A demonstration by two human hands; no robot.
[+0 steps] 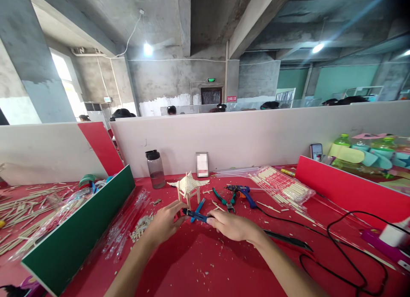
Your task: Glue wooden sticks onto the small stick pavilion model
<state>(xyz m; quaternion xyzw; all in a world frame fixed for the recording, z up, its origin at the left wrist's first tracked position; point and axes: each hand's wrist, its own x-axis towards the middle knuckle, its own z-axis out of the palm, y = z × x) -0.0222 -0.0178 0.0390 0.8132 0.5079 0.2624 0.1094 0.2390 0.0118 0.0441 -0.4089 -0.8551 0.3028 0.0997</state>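
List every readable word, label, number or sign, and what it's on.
"卫生间请上三楼": red wall sign (small, tentative reading)
Green lit sign: too small to read
Pixelated panel behind the stick model: unreadable
Phone at right: screen too small
Blue tool in right hand: no legible text

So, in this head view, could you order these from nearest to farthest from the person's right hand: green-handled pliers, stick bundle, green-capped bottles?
From the right hand:
1. Green-handled pliers: just beyond it.
2. Stick bundle: farther forward, to the right.
3. Green-capped bottles: far right, beyond the red divider.
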